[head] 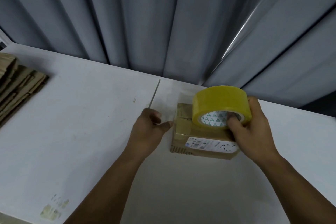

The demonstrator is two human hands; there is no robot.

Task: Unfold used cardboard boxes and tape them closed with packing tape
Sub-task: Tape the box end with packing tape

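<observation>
White table (91,114), grey curtain (145,23) behind. Right hand (254,129) grips yellow tape roll (218,102) over cardboard box (183,129), fingers in core; left hand (147,129) pinches clear tape strip (172,103) beside box.

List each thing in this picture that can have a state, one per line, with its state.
tape roll: held over the cardboard box by the right hand, fingers in its core.
tape strip: pulled out, its end seemingly pinched by the left hand.
cardboard box: unfolded, flaps shut, standing on the table.
flattened boxes: stacked flat, untouched.
</observation>
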